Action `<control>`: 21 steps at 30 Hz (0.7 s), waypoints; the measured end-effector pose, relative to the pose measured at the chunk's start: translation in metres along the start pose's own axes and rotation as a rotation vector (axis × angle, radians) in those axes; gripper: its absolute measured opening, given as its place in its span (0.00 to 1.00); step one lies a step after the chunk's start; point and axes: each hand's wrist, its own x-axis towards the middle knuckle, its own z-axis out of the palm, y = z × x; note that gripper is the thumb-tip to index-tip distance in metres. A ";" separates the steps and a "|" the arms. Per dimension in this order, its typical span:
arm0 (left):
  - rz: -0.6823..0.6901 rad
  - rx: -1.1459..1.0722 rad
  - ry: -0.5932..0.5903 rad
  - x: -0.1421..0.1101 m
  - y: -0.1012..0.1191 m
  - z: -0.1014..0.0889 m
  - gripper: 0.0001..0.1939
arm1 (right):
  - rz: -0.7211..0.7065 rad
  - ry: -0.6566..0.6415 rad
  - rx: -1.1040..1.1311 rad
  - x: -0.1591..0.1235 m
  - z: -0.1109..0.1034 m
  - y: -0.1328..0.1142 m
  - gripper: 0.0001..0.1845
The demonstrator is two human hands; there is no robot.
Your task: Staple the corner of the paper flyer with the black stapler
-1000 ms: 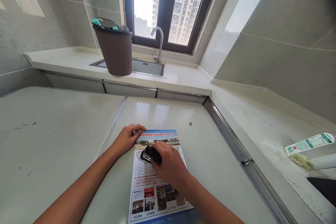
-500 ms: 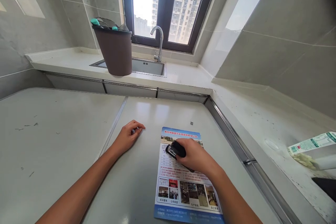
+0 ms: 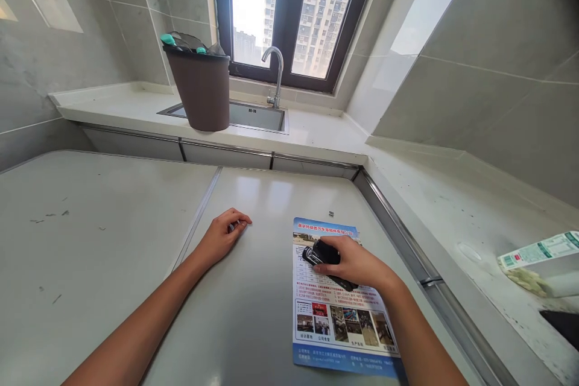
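My right hand [image 3: 350, 260] is closed around a black stapler [image 3: 324, 254] with a shiny metal front part. The stapler lies over the upper half of a printed flyer [image 3: 312, 289], which has blue borders, red text and several small photos. My right hand and forearm cover part of the flyer's right side. To the left, apart from the flyer, my left hand [image 3: 226, 230] rests on the white table [image 3: 257, 289], its fingers loosely curled in with nothing visible in them. A small strip of staples [image 3: 332, 213] lies just beyond the flyer's top edge.
Loose dark bits [image 3: 50, 215] are scattered on the table's left part. A brown bin [image 3: 199, 87] with bottles stands on the counter before the sink [image 3: 266, 119] and faucet [image 3: 278, 75]. A carton [image 3: 540, 249] lies on the right counter.
The flyer has slid to the right, and my right hand has moved right along with the stapler. My left hand has stayed about where it was.
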 end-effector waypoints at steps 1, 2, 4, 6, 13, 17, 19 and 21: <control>0.001 0.002 0.000 0.000 0.000 0.000 0.13 | 0.012 0.002 0.023 0.001 -0.001 0.001 0.13; 0.001 0.005 0.000 0.000 0.000 0.000 0.13 | 0.023 0.015 0.047 0.004 -0.001 0.002 0.15; -0.002 0.010 0.001 -0.001 0.000 0.000 0.13 | 0.032 0.082 0.115 0.009 -0.001 0.007 0.16; -0.006 0.014 -0.001 -0.001 0.000 0.000 0.13 | 0.027 0.226 0.187 0.016 0.000 0.015 0.18; -0.001 0.010 -0.008 0.000 0.000 0.000 0.14 | -0.099 0.709 -0.076 0.038 0.005 0.063 0.13; 0.000 0.006 0.002 0.001 0.001 0.000 0.14 | -0.150 0.669 -0.127 0.047 0.012 0.079 0.15; 0.005 0.000 0.005 0.001 0.001 -0.001 0.14 | -0.134 0.631 -0.146 0.052 0.018 0.081 0.18; 0.011 -0.009 0.004 0.001 0.000 -0.001 0.14 | -0.088 0.599 -0.189 0.057 0.023 0.082 0.21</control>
